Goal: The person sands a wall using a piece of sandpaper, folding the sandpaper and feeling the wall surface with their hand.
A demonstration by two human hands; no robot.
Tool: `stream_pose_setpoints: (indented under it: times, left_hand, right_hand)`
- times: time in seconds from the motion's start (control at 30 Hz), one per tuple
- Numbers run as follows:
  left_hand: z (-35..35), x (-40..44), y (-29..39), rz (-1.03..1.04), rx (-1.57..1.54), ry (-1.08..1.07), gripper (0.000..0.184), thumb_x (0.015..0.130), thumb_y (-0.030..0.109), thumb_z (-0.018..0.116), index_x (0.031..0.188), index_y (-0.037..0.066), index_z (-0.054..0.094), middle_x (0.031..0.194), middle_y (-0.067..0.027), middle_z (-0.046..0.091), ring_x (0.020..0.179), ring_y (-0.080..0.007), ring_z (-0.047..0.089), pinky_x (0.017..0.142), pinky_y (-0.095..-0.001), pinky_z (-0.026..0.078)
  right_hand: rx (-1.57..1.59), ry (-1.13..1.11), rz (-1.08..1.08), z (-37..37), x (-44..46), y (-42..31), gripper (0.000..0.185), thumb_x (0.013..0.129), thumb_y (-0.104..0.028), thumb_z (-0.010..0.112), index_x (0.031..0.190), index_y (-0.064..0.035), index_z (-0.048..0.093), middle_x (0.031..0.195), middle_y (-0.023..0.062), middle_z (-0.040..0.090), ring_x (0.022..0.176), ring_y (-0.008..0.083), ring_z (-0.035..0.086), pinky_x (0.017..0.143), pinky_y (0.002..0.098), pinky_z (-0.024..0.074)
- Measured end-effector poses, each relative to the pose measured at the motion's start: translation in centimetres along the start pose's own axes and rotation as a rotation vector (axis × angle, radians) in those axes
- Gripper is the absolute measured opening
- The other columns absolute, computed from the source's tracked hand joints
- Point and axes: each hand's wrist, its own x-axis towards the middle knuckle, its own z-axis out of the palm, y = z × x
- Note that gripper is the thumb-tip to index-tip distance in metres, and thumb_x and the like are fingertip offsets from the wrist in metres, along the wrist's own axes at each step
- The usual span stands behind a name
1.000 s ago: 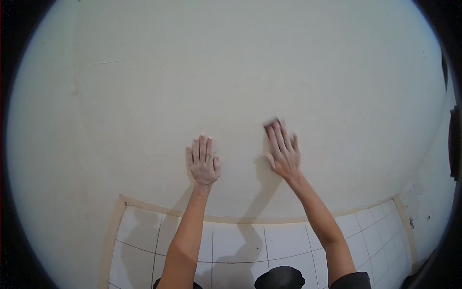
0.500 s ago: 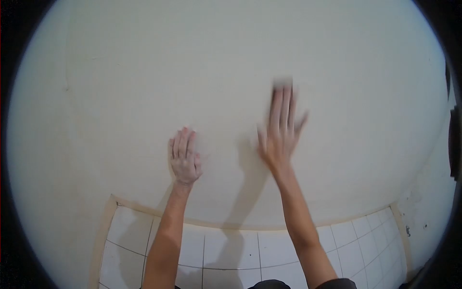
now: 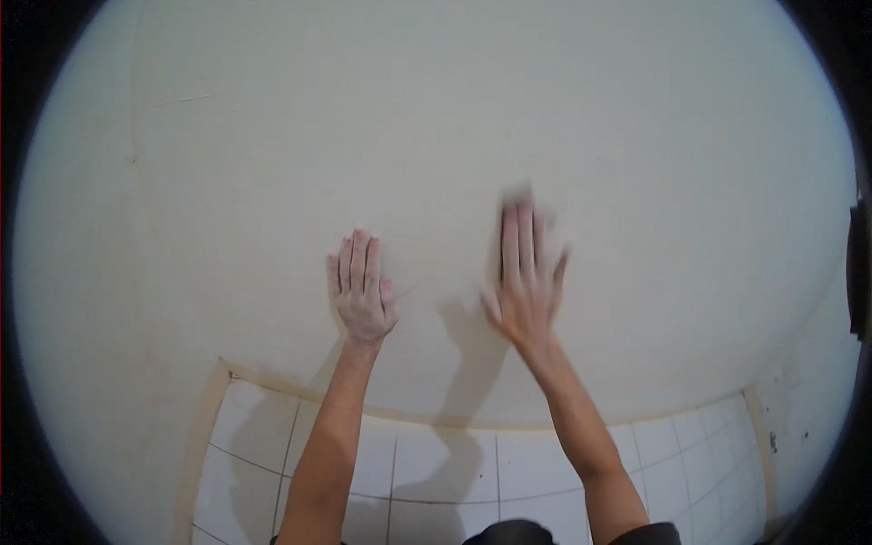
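Observation:
In the head view, a pale, plain wall [image 3: 436,118] fills most of the picture. My left hand [image 3: 365,295] lies flat against it, its back towards me and its fingers pointing up, close together. To the right and reaching a little higher, my right hand [image 3: 527,277] is at the wall with fingers stretched out and thumb apart. Its fingertips are smeared by motion, so I cannot tell whether the palm touches the wall. Neither hand holds anything. Both palms are hidden.
White floor tiles [image 3: 445,459] with dark joints lie below, bordered by a beige skirting strip [image 3: 409,418]. Side walls rise at left and right, the right wall [image 3: 799,400] with small dark marks. A dark object [image 3: 857,272] stands at the right edge.
My right hand has slid down the wall. My left hand has shifted slightly right and up, with its fingers straighter. The view has tilted slightly.

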Motion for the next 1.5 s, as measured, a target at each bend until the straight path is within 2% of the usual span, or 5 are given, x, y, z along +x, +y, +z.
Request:
stream_pose_setpoints:
  times: [0.27,0.47,0.87,1.17,1.5]
  left_hand:
    - [0.4,1.1,0.5,-0.044,-0.059,0.046,0.057,0.098,0.019,0.040,0.151,0.001,0.048,0.160,-0.0157,0.045,0.151,-0.0331,0.037,0.125,-0.0548,0.019]
    - [1.9,0.6,0.2,-0.128,-0.050,0.056,0.058,0.098,0.017,0.037,0.152,-0.003,0.044,0.162,-0.0188,0.040,0.152,-0.0354,0.033,0.126,-0.0554,0.017]
    - [2.2,0.7,0.3,-0.134,-0.064,0.064,0.058,0.096,0.013,0.039,0.152,0.000,0.044,0.162,-0.0166,0.041,0.152,-0.0343,0.034,0.126,-0.0556,0.018]
    - [3.3,-0.6,-1.9,-0.169,-0.145,0.052,0.056,0.097,0.014,0.042,0.151,0.005,0.050,0.160,-0.0138,0.045,0.150,-0.0302,0.039,0.127,-0.0524,0.019]
    - [2.2,0.2,-0.7,-0.120,-0.110,0.061,0.056,0.098,0.014,0.038,0.151,0.000,0.046,0.159,-0.0180,0.044,0.151,-0.0366,0.036,0.126,-0.0556,0.017]
  right_hand:
    - [-0.056,0.209,-0.145,-3.9,15.0,-1.7,0.095,0.090,-0.055,0.060,0.165,-0.0095,0.024,0.171,0.0114,0.025,0.157,0.0294,0.025,0.124,0.0591,0.0129]
    - [-0.170,-0.173,-0.124,8.2,-22.0,5.3,0.081,0.101,-0.060,0.040,0.158,-0.0036,0.038,0.165,0.0153,0.037,0.154,0.0317,0.032,0.125,0.0588,0.0029]
    - [-0.041,0.316,-0.320,-4.3,25.6,-0.7,0.075,0.102,-0.044,0.049,0.164,-0.0080,0.024,0.171,0.0111,0.024,0.157,0.0286,0.022,0.127,0.0546,0.0121]
    - [0.045,-0.502,-0.430,6.9,-17.0,3.1,0.072,0.091,-0.021,0.061,0.159,-0.0116,0.041,0.164,0.0044,0.042,0.147,0.0177,0.044,0.115,0.0434,0.0399]
    - [-0.007,0.217,0.089,-3.6,6.5,13.3,0.067,0.103,-0.026,0.037,0.165,-0.0067,0.021,0.172,0.0100,0.022,0.159,0.0326,0.015,0.126,0.0584,-0.0045]
